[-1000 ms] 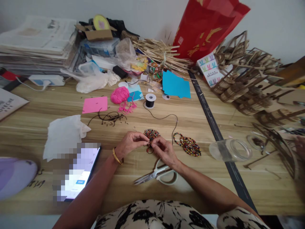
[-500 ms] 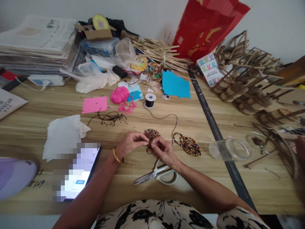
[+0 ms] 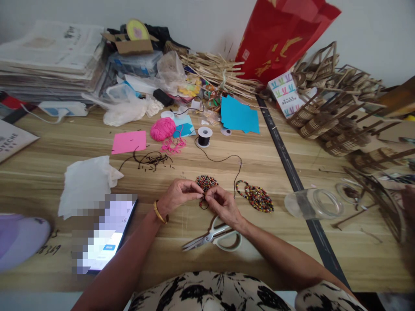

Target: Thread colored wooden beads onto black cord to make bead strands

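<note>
My left hand and my right hand meet fingertip to fingertip over the wooden table. Both pinch a small round piece of multicoloured beadwork and the dark cord hanging from it. A thin black cord curves from there back to a black cord spool. A heap of strung coloured beads lies just right of my right hand. White-handled scissors lie under my right wrist. A gold bangle sits on my left wrist.
A phone lies near my left forearm, white tissue behind it. Pink yarn, pink paper, blue paper and cord scraps lie further back. A clear jar lies on its side at right, near wooden cut-outs. Another person's hand shows at the right edge.
</note>
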{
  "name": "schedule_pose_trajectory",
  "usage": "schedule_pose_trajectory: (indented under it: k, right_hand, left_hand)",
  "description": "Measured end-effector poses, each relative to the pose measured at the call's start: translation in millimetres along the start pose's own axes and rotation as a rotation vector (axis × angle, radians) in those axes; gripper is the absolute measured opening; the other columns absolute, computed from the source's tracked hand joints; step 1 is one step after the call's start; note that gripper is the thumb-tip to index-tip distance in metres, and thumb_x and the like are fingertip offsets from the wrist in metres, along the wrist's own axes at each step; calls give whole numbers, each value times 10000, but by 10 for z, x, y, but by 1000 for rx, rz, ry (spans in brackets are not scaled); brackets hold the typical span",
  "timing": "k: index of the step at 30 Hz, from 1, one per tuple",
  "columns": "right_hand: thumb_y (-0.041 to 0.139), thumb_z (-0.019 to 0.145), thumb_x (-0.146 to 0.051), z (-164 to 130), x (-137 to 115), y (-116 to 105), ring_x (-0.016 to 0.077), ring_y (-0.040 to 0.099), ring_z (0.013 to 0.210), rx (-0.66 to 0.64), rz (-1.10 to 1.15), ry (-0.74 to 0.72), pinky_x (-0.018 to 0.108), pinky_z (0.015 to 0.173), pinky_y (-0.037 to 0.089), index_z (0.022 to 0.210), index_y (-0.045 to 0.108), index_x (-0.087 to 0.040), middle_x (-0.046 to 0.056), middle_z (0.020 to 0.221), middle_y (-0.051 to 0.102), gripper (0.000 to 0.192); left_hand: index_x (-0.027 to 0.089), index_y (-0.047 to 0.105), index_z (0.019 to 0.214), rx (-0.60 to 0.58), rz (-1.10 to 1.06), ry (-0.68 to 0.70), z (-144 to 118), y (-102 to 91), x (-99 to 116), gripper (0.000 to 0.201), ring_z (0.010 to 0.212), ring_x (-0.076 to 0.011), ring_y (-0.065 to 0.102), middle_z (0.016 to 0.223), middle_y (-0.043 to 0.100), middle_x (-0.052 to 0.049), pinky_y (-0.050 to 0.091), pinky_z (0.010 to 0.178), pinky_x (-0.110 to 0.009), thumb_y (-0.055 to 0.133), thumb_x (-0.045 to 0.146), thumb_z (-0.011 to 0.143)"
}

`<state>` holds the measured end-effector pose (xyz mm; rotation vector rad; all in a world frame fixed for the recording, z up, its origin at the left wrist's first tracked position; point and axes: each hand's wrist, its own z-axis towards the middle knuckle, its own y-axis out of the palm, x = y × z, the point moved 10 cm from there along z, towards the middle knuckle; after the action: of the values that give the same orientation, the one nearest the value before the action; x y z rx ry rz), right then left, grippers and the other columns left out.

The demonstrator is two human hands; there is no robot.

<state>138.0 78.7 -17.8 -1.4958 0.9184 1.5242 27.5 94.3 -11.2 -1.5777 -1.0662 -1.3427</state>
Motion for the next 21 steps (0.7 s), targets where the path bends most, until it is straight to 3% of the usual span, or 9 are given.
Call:
schedule_pose_trajectory:
  k: [21]
  right_hand:
    - [561,830,-388,2,-31,1,71,383,516,2,-11,-2,188,466,303,789,527,-147,-21,613,452,246]
  left_hand:
    - [116,684,739,4,6,-1,-7,-8,5,123,697,-135,615,739,687,-39,474,679,-240,703,204,655]
